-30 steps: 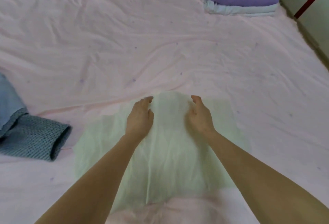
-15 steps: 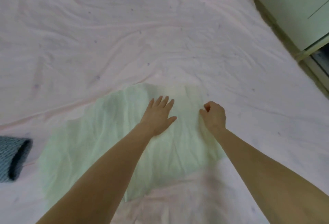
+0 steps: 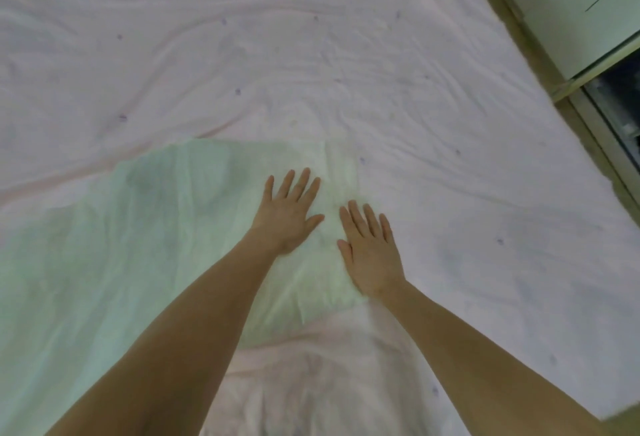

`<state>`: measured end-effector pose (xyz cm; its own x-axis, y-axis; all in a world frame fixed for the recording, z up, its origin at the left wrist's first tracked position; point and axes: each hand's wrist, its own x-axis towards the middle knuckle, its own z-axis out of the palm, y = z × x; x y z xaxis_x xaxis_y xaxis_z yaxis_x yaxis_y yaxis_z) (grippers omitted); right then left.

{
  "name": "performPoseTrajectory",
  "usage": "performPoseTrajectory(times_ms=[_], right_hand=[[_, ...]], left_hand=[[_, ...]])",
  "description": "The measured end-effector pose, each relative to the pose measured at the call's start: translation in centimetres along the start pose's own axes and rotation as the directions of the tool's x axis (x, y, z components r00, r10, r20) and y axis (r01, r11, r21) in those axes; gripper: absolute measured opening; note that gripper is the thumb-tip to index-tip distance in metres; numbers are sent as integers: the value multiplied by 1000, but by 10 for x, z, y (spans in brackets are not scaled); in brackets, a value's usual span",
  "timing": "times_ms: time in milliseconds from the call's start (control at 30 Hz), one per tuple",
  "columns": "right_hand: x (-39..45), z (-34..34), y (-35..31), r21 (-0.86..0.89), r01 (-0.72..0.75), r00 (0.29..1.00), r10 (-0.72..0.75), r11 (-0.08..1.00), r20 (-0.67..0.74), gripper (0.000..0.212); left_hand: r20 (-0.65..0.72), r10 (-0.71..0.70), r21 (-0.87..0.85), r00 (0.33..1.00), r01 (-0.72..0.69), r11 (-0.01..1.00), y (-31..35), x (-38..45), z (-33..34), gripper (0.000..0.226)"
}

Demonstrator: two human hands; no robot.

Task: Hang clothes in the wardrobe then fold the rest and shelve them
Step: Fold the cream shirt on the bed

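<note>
- The pale green garment (image 3: 145,245) lies flat on the pink bed sheet (image 3: 311,54), its long axis running leftward from the hands.
- The left hand (image 3: 289,215) rests on the garment near its right edge, palm down, fingers spread, gripping nothing.
- The right hand (image 3: 370,248) lies flat and empty at that right edge, partly on the sheet.
- Both forearms reach forward, nearly parallel.

- The bed (image 3: 311,54) lies bare and wrinkled beyond and to the right of both hands, open for passing.
- A pale green garment (image 3: 121,245) covers the near left, flat.
- A cabinet (image 3: 568,2) walls off the bed's right edge.
</note>
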<state>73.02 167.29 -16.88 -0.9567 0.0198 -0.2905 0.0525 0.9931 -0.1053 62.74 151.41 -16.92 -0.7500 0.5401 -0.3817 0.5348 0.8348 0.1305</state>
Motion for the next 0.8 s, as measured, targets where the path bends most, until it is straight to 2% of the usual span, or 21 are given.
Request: performPoseTrajectory(times_ms=[67,167,267,333,400,467,533,567,633,667,733,800], right_hand=[[3,2,-1,-45,-61,997,63,997,42,74],[9,-20,-30,-44,-55,996,52,998,-73,65],[21,-42,-81,54,177,983,-174,983,-57,65],[30,-56,-133,93,322,946,-323,942,-14,65],[33,-58,-175,100,418,907,-421,903,15,67],[32,-50,-225,88,513,855,-518,854,36,70],[31,-41,-256,77,539,837,-544,839,66,66],[31,-33,-277,61,547,832,-550,835,79,62],[32,-21,-295,38,513,849,-514,857,122,60],[32,-16,-303,33,491,858,-490,871,154,61],[36,-5,-312,15,459,869,-452,888,203,63],[40,1,-310,-30,440,885,-428,897,183,66]], left_hand=[[-15,-71,-66,997,70,995,-7,-6,-8,66],[-32,-207,-205,978,196,959,-28,-37,-21,63],[-77,-317,-230,945,292,928,-66,-89,-32,59],[-108,-446,-287,888,402,870,-105,-135,-35,58],[-140,-596,-389,791,510,768,-136,-172,-29,58],[-121,-776,-536,619,617,575,-167,-212,-18,62],[43,-888,-668,459,674,316,-184,-230,-10,70],[149,-904,-712,400,678,182,-197,-241,-3,75],[294,-885,-765,361,644,8,-209,-246,7,80],[319,-873,-790,368,612,-30,-214,-248,12,79],[286,-881,-834,376,550,-36,-221,-249,23,81],[259,-911,-861,321,505,-67,-223,-246,25,87]])
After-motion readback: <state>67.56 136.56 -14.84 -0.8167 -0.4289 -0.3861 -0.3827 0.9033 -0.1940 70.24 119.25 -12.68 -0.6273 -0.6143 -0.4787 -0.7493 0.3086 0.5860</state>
